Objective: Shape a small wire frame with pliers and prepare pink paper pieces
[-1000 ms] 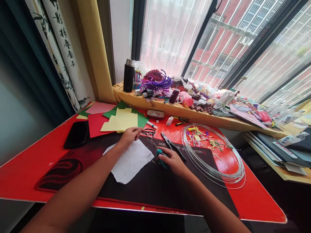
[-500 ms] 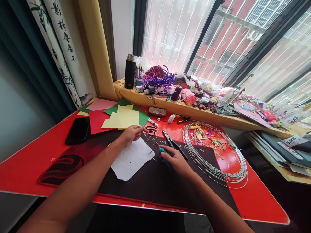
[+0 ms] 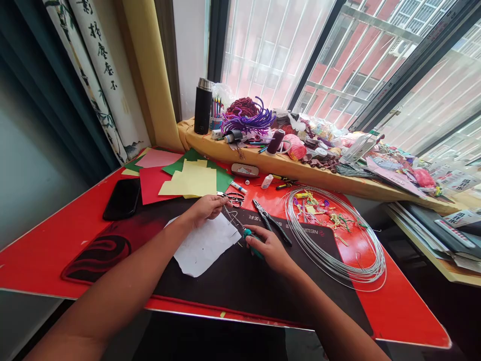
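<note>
Two bare hands meet above a white paper sheet [image 3: 206, 248]: L hand [image 3: 206, 208], fingertips pinched shut, has a thin silver wire [image 3: 234, 213]; R hand [image 3: 268, 246], curled closed, grips teal-handled metal pliers [image 3: 247, 232], tips nr L fingers. Silver wire coil [image 3: 376, 265] sits R, partly on red counter [image 3: 409, 306].

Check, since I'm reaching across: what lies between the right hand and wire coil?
Black pliers, on the dark mat between right hand and wire coil; the head view shows it.

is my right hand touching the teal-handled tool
Touching. The head view shows it: the right hand has its fingers and thumb closed around the grip of the teal-handled tool, with teal showing on both sides of the thumb.
</note>
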Tool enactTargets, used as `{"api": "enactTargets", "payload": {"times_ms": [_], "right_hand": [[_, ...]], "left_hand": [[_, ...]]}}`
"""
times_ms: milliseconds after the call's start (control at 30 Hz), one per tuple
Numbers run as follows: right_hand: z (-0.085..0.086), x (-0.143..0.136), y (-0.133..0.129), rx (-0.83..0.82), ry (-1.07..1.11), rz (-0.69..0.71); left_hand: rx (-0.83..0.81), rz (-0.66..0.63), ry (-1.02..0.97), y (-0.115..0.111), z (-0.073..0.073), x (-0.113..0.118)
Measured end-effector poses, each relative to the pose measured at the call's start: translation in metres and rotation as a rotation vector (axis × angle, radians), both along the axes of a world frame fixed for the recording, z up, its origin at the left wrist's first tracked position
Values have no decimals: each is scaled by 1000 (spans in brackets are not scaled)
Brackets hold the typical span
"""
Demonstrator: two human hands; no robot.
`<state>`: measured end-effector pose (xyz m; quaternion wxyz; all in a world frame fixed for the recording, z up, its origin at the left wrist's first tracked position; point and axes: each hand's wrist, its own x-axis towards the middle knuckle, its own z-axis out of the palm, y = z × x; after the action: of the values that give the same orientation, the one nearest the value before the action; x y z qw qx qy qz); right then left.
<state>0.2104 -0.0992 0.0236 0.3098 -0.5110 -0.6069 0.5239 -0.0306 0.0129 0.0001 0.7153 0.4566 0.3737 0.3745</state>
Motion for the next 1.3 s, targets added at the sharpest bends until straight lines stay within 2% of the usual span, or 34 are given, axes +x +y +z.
{"api": "enactTargets", "payload": {"times_ms": [233,400,667,1000,1167,1300], "right_hand": [[-4,-4,1,-3,81,-100],[-8,-6,3,25,119,-174],[-15,-13,0,74,111,-174],[-17,-21,-6,87,113,-132],[-15,-22,-7,24,177,-127],[-18,-23,-5,-88,321,-143]], "left_hand": [[-106,23,-229,-5,11,1],[-134,117,-315,-10,6,11],[-53,241,-205,-10,-5,21],[-49,310,-257,-11,-10,27],[-18,349,-231,-9,-12,29],[36,388,-189,-8,-15,31]]}}
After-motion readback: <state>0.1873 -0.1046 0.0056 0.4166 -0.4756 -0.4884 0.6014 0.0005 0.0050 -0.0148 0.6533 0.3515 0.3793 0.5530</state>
